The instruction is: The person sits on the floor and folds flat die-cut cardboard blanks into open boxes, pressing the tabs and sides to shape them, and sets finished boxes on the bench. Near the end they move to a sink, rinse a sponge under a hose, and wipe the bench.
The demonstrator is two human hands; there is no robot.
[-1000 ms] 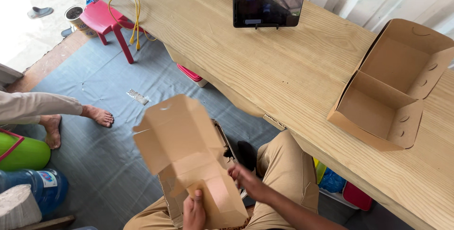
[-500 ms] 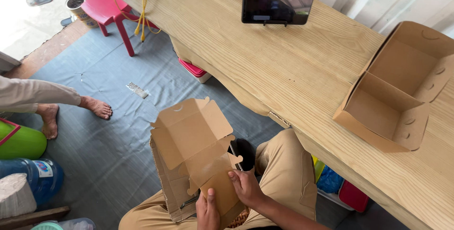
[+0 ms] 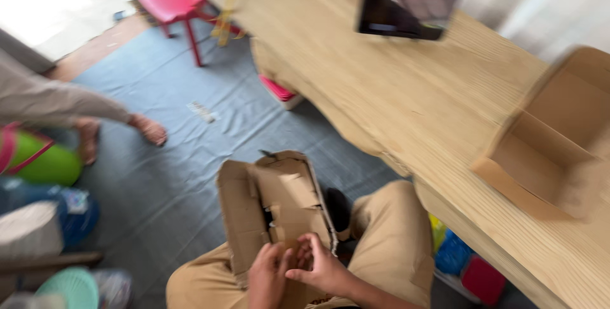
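Seeing long wooden bench [image 3: 394, 105] on my right, open cardboard box [image 3: 546, 150] on it, dark tablet [image 3: 405, 13] farther back. Flat cardboard blank [image 3: 273, 210] over my lap, part-folded. Left hand [image 3: 267, 277] and right hand [image 3: 321, 267] both pinch its lower edge, grip closed on cardboard.

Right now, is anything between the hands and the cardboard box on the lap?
Nothing visible. Both the left hand and right hand are already on the flat box, gripping its lower edge over the lap. The frame is blurred, so the exact finger placement is unclear.
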